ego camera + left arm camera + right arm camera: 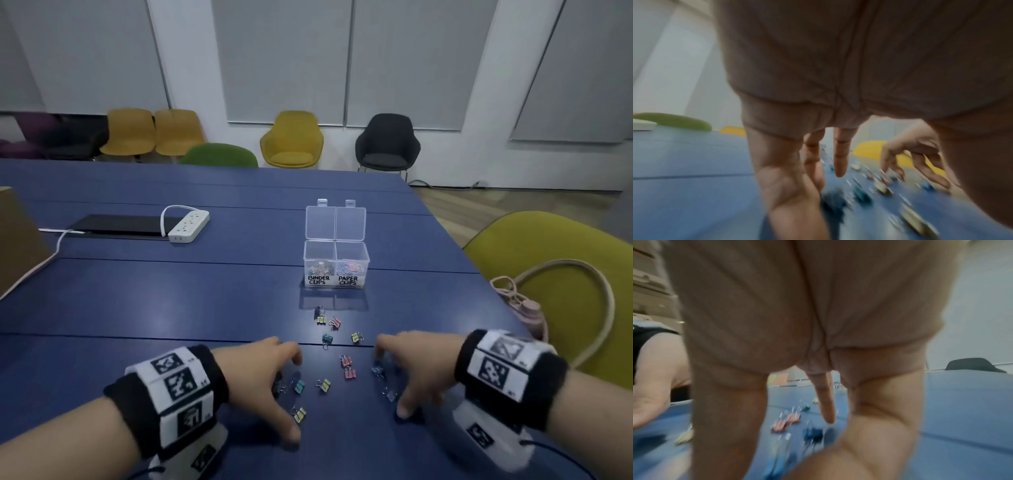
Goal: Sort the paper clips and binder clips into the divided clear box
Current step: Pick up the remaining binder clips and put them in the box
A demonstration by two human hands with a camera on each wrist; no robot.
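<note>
The clear divided box [336,263] stands mid-table with both lids up, labelled BINDER CLIPS on the left and PAPER CLIPS on the right; both compartments hold clips. Several coloured binder clips lie loose on the blue table [171,301], among them a teal one [299,386], a yellow one [322,384] and two pink ones [347,366]. My left hand [289,397] hovers with fingers [840,162] spread over a dark blue clip [832,203]. My right hand [390,380] is spread the same way, fingers [826,402] pointing down over a blue clip [376,370]. Neither hand holds anything.
A white power strip [188,226] and a flat black device [116,224] lie at the far left, beside a cardboard box [17,240]. A pink bag [527,311] sits on the olive chair [565,260] past the table's right edge. Both wrist views are motion-blurred.
</note>
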